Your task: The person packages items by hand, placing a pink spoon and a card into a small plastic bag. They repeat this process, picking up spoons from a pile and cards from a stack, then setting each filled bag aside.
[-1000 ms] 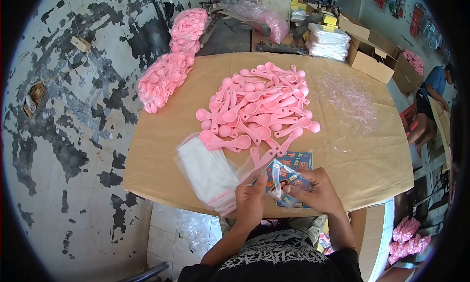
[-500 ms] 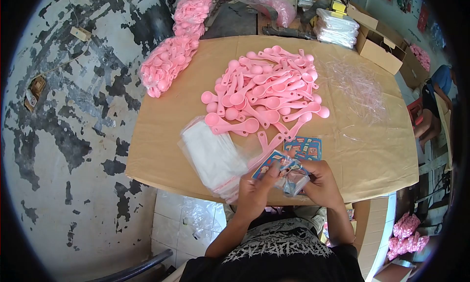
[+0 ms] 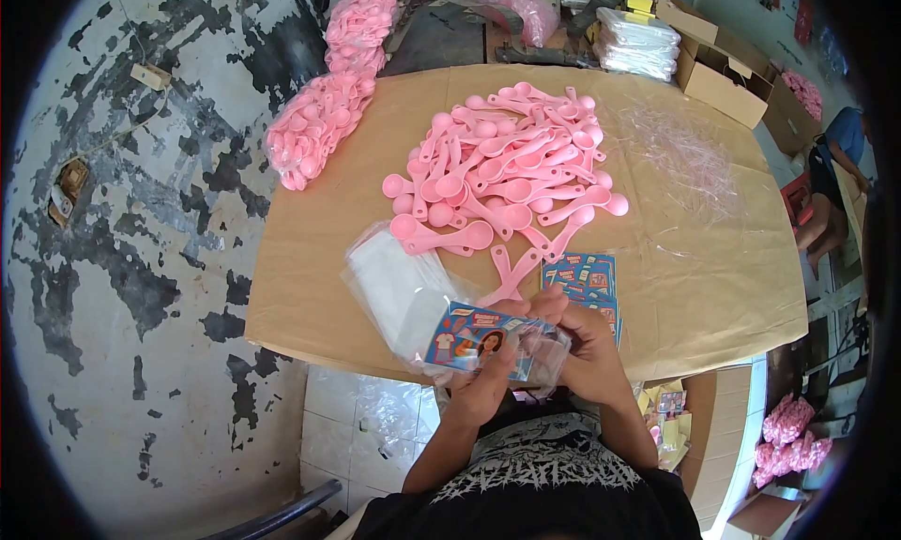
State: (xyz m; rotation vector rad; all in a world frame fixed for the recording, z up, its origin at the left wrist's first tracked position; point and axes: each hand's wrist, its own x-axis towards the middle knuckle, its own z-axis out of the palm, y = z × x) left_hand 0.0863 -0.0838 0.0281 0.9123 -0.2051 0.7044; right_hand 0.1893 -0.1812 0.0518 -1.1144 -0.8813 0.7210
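Right now, the left hand [image 3: 481, 382] is closed on a blue printed card [image 3: 466, 341], its thumb pressed on the front and its fingers mostly hidden behind. The right hand [image 3: 589, 354] is curled round the crumpled clear plastic [image 3: 546, 349] at the card's right end; its thumb and fingertips are partly covered, so their exact hold is hard to make out. Card and plastic are together at the lower middle of the frame, over the table's near edge — how far one lies inside the other, I cannot tell.

Just left of the hands, a stack of clear bags [image 3: 396, 287] lies aslant on the brown-covered table [image 3: 732, 301], while more blue cards [image 3: 593, 279] lie partly behind the right hand. Two pink spoons [image 3: 508, 275] cross just above the fingers, and the big heap of pink spoons [image 3: 511, 169] fills the upper middle. Loose clear strips [image 3: 678, 160] are tangled to its right.

Farther out, bulging bags of pink spoons [image 3: 324, 118] stand at the upper left, by the peeling wall [image 3: 122, 277]. At the upper right are a pile of packed clear sleeves [image 3: 638, 45] and an open cardboard box [image 3: 725, 85] — and, at the right edge, a seated person [image 3: 828, 188].
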